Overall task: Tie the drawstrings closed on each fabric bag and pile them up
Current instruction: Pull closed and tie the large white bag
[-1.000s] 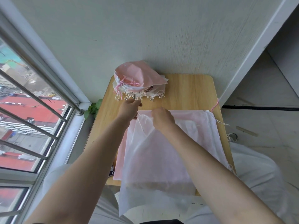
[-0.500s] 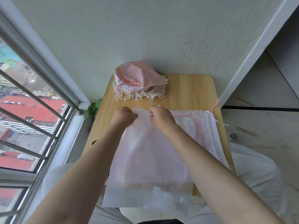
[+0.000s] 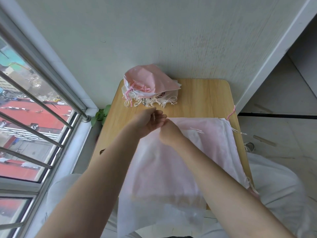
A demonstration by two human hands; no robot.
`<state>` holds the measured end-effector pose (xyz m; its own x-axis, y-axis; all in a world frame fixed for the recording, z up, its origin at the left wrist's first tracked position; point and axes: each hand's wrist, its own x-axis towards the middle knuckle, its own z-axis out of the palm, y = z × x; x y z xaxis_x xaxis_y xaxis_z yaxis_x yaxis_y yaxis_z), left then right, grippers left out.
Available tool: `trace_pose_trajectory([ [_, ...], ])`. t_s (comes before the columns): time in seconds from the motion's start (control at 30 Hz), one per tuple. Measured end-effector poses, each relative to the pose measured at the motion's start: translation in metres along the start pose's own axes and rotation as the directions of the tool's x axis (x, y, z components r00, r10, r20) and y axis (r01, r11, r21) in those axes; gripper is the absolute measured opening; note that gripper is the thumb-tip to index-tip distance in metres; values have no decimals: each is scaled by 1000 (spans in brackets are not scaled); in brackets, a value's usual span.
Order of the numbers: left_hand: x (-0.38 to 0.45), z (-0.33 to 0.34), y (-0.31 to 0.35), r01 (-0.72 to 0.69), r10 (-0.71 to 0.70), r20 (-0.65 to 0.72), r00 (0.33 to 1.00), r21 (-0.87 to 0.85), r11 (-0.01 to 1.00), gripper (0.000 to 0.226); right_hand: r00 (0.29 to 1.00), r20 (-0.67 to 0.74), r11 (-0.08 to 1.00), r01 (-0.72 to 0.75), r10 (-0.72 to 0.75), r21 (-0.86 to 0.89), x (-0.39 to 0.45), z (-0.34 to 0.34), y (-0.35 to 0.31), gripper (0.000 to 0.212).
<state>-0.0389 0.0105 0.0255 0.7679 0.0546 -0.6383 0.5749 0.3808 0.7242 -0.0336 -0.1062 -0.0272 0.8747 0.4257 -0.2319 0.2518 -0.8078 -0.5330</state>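
Hands meet at the far top edge of a sheer white bag (image 3: 164, 169): the left hand (image 3: 151, 121) and right hand (image 3: 169, 133) both pinch its gathered mouth. The bag drapes over the near edge of the wooden surface (image 3: 205, 100), atop untied bags (image 3: 223, 143). Tied bags pile (image 3: 149, 86) at the far-left corner.

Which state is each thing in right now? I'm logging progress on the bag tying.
White bag: flat on top of the stack, hanging over the table's near edge, top corner held, not yet tied.
Left hand: holds its drawstring.
Right hand: grips the bag's top.
Pink bags underneath: flat, untied.
Finished pile: tied, heaped at the table's far edge.
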Motion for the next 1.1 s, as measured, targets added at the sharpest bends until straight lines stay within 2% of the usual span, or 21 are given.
trace_pose_trajectory([
  [0.1, 12, 4, -15, 5, -7, -177, 984, -13, 1000, 32, 999, 29, 999, -38, 38, 11, -4, -2, 10, 34],
  [0.2, 21, 1, -31, 45, -8, -244, 970, 145, 988, 31, 977, -100, 979, -195, 190, -50, -8, -16, 37, 33],
  [0.3, 28, 5, -51, 73, -4, -260, 966, 259, 963, 34, 882, -198, 897, -441, 429, -20, -14, -31, 65, 33],
  [0.4, 31, 13, -61, 65, 45, -249, 968, 417, 906, 36, 766, -228, 796, -599, 600, 81, -20, -37, 85, 40],
  [0.47, 31, 17, -64, 71, 50, -241, 969, 466, 882, 37, 714, -164, 733, -669, 680, 122, -23, -43, 96, 43],
  [0.53, 32, 16, -66, 72, 53, -247, 968, 469, 880, 36, 699, 24, 690, -711, 715, 138, -26, -50, 101, 37],
  [0.57, 31, 17, -67, 73, 51, -250, 967, 464, 883, 35, 700, 102, 686, -713, 707, 144, -28, -53, 102, 37],
  [0.63, 31, 17, -66, 74, 52, -261, 964, 450, 890, 36, 736, 173, 719, -677, 654, 161, -27, -54, 96, 40],
  [0.7, 30, 17, -66, 73, 52, -263, 963, 442, 894, 36, 773, 177, 742, -635, 610, 216, -26, -54, 91, 35],
  [0.77, 30, 16, -67, 70, 48, -260, 964, 428, 901, 37, 803, 131, 724, -584, 582, 367, -24, -54, 89, 23],
  [0.83, 31, 14, -66, 63, 44, -276, 960, 367, 928, 38, 804, 100, 574, -499, 586, 649, -20, -54, 90, 14],
  [0.9, 34, 11, -65, 44, 47, -312, 949, 278, 960, 37, 799, 119, 276, -337, 589, 900, -14, -55, 89, 16],
  [0.97, 32, 8, -65, 26, 26, -312, 950, 161, 987, 37, 829, 163, -73, -147, 535, 987, -6, -58, 85, 25],
  [1.0, 29, 7, -64, 19, 7, -307, 952, 80, 997, 37, 851, 179, -173, -106, 494, 979, -4, -61, 81, 29],
  [1.03, 25, 8, -64, 11, -12, -309, 951, -4, 1000, 38, 868, 185, -188, -108, 462, 976, -2, -63, 78, 31],
  [1.1, 19, 6, -59, -30, -28, -341, 940, -163, 986, 37, 889, 157, -36, -157, 429, 987, 1, -63, 69, 31],
])
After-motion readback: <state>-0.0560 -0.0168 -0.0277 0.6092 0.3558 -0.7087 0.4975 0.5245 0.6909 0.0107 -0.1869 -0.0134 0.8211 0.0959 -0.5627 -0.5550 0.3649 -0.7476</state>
